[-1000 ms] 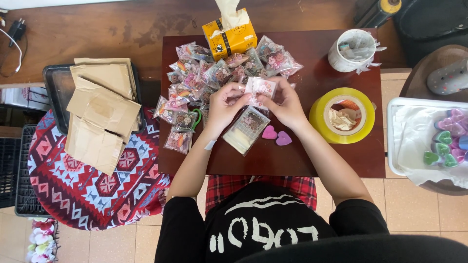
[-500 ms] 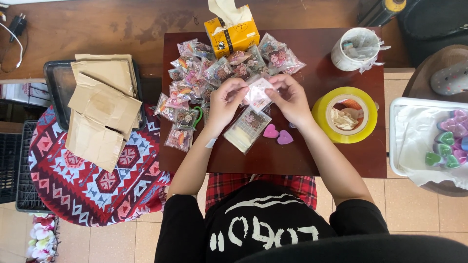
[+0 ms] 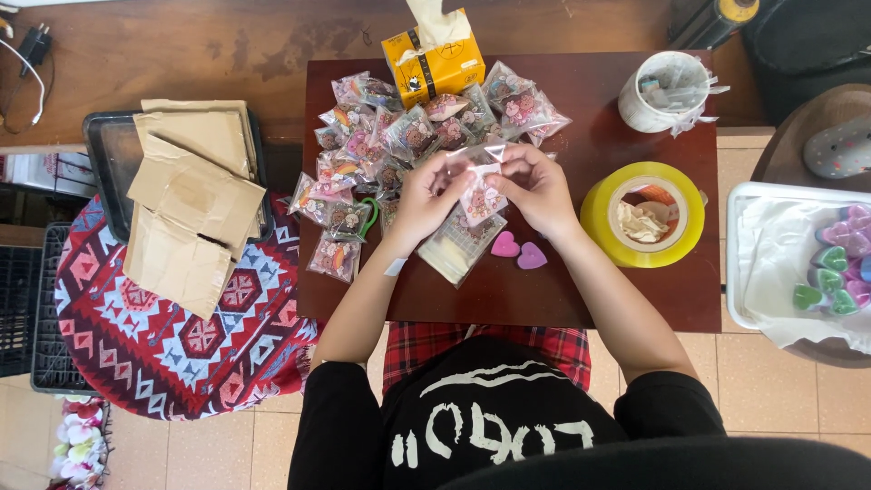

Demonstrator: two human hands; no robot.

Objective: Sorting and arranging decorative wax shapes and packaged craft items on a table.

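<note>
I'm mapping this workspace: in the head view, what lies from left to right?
Cardboard pieces → pile of small packets → left hand → right hand → yellow tape roll → white tub.

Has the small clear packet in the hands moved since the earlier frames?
Yes. The packet now sits slightly farther from the pink hearts, toward the yellow tissue box.

Glossy clear plastic packets lie on a smooth dark wooden table beside matt cardboard.
</note>
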